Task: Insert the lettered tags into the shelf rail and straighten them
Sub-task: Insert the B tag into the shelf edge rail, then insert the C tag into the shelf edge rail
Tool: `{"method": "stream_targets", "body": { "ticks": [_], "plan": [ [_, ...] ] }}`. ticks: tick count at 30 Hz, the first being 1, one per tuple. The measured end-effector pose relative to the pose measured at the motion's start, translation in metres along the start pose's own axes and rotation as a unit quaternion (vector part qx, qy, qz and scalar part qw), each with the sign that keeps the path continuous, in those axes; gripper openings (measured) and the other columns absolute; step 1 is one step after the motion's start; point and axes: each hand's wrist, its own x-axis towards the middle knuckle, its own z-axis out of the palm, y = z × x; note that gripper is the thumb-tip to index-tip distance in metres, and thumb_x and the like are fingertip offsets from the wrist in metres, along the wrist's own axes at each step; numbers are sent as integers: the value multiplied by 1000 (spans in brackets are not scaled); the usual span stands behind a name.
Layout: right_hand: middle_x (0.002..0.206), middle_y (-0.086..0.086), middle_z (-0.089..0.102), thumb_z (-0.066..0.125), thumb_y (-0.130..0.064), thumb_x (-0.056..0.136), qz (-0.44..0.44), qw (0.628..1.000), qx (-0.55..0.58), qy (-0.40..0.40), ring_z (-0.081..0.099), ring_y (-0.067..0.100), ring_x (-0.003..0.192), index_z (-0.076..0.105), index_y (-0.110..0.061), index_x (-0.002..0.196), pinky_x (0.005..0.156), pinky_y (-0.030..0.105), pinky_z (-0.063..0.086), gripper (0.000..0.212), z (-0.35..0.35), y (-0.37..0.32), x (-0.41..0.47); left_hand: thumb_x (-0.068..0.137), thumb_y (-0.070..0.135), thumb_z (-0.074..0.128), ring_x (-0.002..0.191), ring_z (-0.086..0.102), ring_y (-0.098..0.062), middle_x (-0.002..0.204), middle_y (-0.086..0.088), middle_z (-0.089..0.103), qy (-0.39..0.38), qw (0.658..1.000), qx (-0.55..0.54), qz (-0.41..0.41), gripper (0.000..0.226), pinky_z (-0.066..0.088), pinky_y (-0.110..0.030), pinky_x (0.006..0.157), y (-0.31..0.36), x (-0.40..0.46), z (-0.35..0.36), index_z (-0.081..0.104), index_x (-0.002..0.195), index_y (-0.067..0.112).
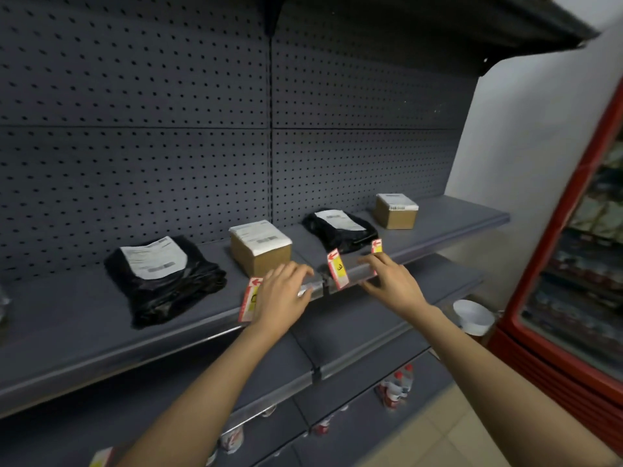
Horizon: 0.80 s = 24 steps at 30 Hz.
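Three red, white and yellow tags stand in the clear rail (354,276) along the front edge of the grey shelf (84,318). The left tag (250,299) tilts and is partly covered by my left hand (281,294), whose fingers rest on the rail. The middle tag (337,267), marked with a letter, leans between my hands. My right hand (391,281) lies on the rail with a fingertip touching the bottom of the right tag (377,247). Neither hand grips a tag.
On the shelf sit two black bagged parcels (161,278) (340,230) and two cardboard boxes (261,249) (396,210). Pegboard backs the shelf. Lower shelves hold bottles (397,387). A white bowl (473,316) and a red fridge (573,264) stand to the right.
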Motion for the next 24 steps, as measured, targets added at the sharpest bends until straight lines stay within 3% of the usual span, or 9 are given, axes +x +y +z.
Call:
{"method": "stream_targets", "body": {
  "ticks": [6, 14, 16, 20, 24],
  "plan": [
    [126, 6, 52, 59, -29, 88, 60, 998, 0, -3, 59, 32, 101, 48, -20, 126, 87, 40, 42, 40, 4, 64, 31, 76, 23, 67, 93, 55, -21, 95, 2, 62, -19, 1000, 3, 15, 25, 40, -32, 78, 19, 49, 33, 56, 98, 24],
    [138, 9, 46, 62, -29, 86, 121, 992, 32, -32, 54, 36, 115, 32, -23, 138, 94, 44, 43, 61, 21, 101, 95, 82, 27, 62, 97, 54, -17, 101, 4, 61, -24, 999, -4, 43, 23, 39, -30, 82, 16, 116, 61, 55, 105, 23],
    [130, 11, 54, 60, -25, 86, 126, 990, 42, -41, 56, 36, 113, 39, -22, 133, 91, 42, 44, 52, 22, 104, 110, 83, 28, 61, 98, 53, -16, 101, 4, 61, -23, 999, -8, 35, 23, 40, -31, 85, 12, 126, 63, 55, 105, 24],
    [98, 4, 71, 58, -28, 89, 68, 998, -11, 5, 64, 29, 94, 62, -22, 99, 79, 34, 41, 12, 20, 94, 123, 83, 27, 60, 98, 54, -17, 101, 3, 60, -16, 999, 4, 37, 22, 40, -31, 85, 1, 132, 56, 55, 105, 23],
    [93, -1, 70, 57, -30, 91, -14, 988, 113, 108, 65, 18, 80, 61, -19, 93, 77, 36, 49, 12, 6, 54, 128, 84, 26, 60, 99, 54, -17, 102, 2, 61, 11, 1000, 20, 21, 22, 39, -31, 84, -11, 126, 27, 56, 105, 23]
  ]
}}
